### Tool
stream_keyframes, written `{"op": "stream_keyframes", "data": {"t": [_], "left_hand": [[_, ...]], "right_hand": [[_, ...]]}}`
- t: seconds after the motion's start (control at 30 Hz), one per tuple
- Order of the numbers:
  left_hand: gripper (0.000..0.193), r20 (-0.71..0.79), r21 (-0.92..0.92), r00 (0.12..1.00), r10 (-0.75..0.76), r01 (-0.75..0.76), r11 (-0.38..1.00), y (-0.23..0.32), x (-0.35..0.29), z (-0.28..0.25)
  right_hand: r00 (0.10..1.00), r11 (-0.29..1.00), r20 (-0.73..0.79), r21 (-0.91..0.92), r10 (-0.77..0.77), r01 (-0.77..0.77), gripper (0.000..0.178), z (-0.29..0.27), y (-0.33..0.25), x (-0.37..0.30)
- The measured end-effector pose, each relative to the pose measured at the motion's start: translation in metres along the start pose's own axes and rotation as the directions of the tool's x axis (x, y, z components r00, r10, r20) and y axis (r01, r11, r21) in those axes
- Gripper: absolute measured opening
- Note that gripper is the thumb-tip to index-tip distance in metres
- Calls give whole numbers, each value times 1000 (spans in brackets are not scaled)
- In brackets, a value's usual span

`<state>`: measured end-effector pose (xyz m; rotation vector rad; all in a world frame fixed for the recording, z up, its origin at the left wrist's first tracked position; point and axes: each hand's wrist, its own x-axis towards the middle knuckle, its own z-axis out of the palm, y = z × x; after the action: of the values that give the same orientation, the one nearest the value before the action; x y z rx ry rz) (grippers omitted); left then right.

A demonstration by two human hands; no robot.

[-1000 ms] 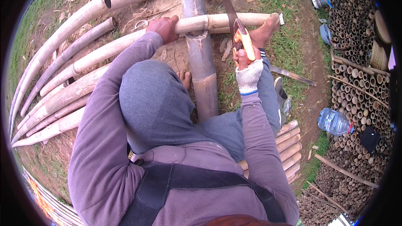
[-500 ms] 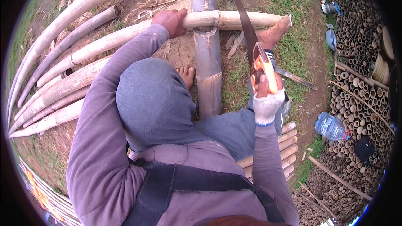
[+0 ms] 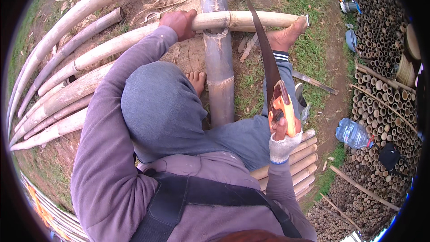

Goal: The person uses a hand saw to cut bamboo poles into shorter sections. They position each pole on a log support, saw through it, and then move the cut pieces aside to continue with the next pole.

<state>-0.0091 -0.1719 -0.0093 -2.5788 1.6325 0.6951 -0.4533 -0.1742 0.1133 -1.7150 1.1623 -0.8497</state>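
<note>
My left hand (image 3: 178, 24) is closed around a pale bamboo pole (image 3: 264, 20). The pole lies across a thick grey bamboo log (image 3: 218, 62), which has a notch cut in it where the pole rests. In a white fingerless glove, my right hand (image 3: 285, 141) grips the orange handle of a handsaw (image 3: 267, 58). The dark blade points away from me, its far part crossing the pole to the right of the log. My bare foot (image 3: 286, 36) is against the pole's right end.
Several long bamboo poles (image 3: 67, 87) lie on the left. Short bamboo pieces form a low slatted seat (image 3: 300, 161) beside me. Stacks of cut bamboo (image 3: 376, 107) fill the right side, with a plastic water bottle (image 3: 354, 133) and a black cap (image 3: 389, 156) on them. A flat strip (image 3: 316, 83) lies on the grass.
My right hand has drawn the saw back toward me, so the handle sits lower and only the blade's far part crosses the pole. My left hand keeps its hold.
</note>
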Motion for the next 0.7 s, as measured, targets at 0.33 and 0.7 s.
{"op": "stream_keyframes", "data": {"t": [0.33, 0.7], "left_hand": [[48, -61, -36, 998, 10, -13, 999, 1, -4, -5], [46, -59, -11, 998, 38, -39, 999, 10, 4, -4]], "right_hand": [[974, 962, -29, -166, -225, 217, 31, 82, 11, 110], [973, 936, -40, -283, -229, 209, 26, 106, 31, 142]]}}
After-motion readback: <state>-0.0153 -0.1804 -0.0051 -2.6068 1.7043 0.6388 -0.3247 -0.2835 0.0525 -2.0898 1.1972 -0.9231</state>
